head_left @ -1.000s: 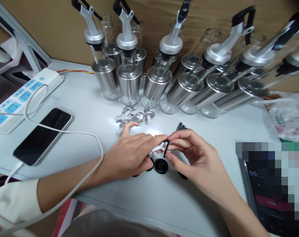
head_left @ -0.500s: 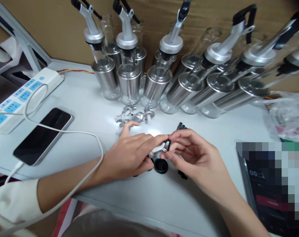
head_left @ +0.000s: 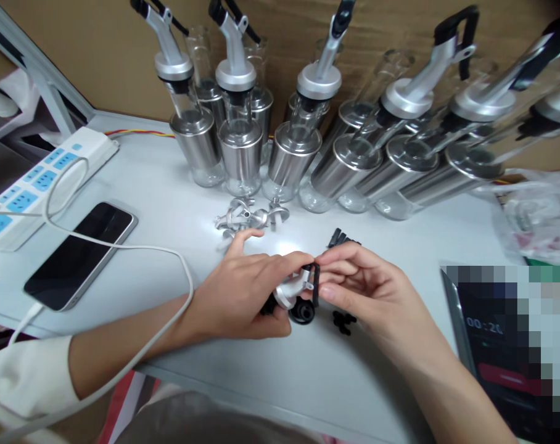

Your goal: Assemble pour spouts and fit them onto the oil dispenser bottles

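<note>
On the table (head_left: 354,382), glass bottles (head_left: 240,157) with steel sleeves stand along the back. Those in front carry silver pourers (head_left: 236,74) in their necks; whether liquid is inside cannot be told. At the right, a clear bag (head_left: 543,209) has contents too blurred to name. A power strip (head_left: 49,179) lies at the left. The left hand (head_left: 247,290) is closed around one spout (head_left: 293,288), at the middle near the front edge. The right hand (head_left: 372,283) meets it there, thumb and forefinger on the black lever (head_left: 316,290). Half a second ago the left fingers covered more; now the silver base is seen, and the lever hangs lower. A phone (head_left: 81,256) lies near the strip. Loose silver parts (head_left: 247,216) are heaped before the bottles. One stopper (head_left: 302,312) rests below the spout, and small black pieces (head_left: 343,322), earlier more hidden, lie beside the right thumb.
</note>
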`<state>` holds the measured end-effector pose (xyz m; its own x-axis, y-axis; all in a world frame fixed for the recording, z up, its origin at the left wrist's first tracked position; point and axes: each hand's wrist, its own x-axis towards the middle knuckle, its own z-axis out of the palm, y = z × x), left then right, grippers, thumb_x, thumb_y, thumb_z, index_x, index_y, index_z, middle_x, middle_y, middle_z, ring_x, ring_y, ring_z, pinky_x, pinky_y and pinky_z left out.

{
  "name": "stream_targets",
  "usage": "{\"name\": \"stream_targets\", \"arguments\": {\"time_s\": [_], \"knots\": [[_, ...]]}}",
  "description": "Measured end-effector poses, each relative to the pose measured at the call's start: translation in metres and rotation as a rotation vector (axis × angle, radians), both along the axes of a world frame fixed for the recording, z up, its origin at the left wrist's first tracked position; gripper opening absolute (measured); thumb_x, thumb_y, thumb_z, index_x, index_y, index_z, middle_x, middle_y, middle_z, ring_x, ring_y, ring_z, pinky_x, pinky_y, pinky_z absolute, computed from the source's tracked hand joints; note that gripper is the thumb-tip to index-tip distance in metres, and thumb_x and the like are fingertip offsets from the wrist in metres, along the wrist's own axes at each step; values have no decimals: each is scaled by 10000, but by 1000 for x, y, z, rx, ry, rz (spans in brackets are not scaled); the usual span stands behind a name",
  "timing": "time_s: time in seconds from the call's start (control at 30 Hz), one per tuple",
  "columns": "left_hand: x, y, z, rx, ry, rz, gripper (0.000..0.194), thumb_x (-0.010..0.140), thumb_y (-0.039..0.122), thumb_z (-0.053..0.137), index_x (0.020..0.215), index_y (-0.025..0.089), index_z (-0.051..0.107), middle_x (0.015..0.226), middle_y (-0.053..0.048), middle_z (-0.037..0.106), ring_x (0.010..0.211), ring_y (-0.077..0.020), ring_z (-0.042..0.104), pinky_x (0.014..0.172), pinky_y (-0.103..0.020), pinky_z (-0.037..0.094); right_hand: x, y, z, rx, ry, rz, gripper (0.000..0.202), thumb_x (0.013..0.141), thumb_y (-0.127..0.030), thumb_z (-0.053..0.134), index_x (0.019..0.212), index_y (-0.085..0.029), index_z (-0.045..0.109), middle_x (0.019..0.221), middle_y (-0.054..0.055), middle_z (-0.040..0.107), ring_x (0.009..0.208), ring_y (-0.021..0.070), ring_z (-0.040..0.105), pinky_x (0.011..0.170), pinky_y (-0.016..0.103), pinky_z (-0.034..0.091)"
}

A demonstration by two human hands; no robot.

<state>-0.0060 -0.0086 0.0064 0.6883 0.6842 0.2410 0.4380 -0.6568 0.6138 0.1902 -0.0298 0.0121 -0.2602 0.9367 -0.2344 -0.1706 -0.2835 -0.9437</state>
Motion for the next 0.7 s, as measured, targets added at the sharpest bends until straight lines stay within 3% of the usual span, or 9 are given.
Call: {"name": "stream_targets", "arguments": {"time_s": [0.17, 0.3, 0.53, 0.7], "knots": [[0, 0, 2, 14, 13, -28, 515, 624, 169, 420, 1137, 212, 414, 754, 86, 660, 620, -118, 611, 1067, -412, 183, 1, -3, -3, -77, 98, 110, 236, 742, -237, 748, 903, -233, 575, 801, 1, 729, 678, 112, 684, 650, 211, 534], [-1, 0, 1, 42, 57, -39, 526, 612, 199, 432, 1137, 215, 445, 681, 91, 625, 572, -123, 567, 1062, -439, 191, 1, -4, -3, -83, 33, 100, 340, 713, -272, 770, 920, -245, 502, 760, -13, 708, 627, 113, 630, 593, 219, 506], [-2, -2, 2, 68, 52, -64, 601, 630, 203, 487, 1224, 249, 408, 738, 98, 651, 555, -104, 545, 1064, -438, 171, 1, -2, 0, -41, 16, 117, 454, 686, -306, 783, 944, -267, 411, 706, -60, 637, 434, 45, 321, 423, 173, 331], [-2, -3, 3, 85, 18, -73, 623, 650, 184, 481, 1256, 277, 374, 778, 108, 656, 540, -87, 544, 1063, -408, 170, -2, -4, -1, -46, 35, 96, 456, 677, -265, 790, 900, -277, 392, 651, -98, 556, 431, 45, 265, 412, 166, 273]]}}
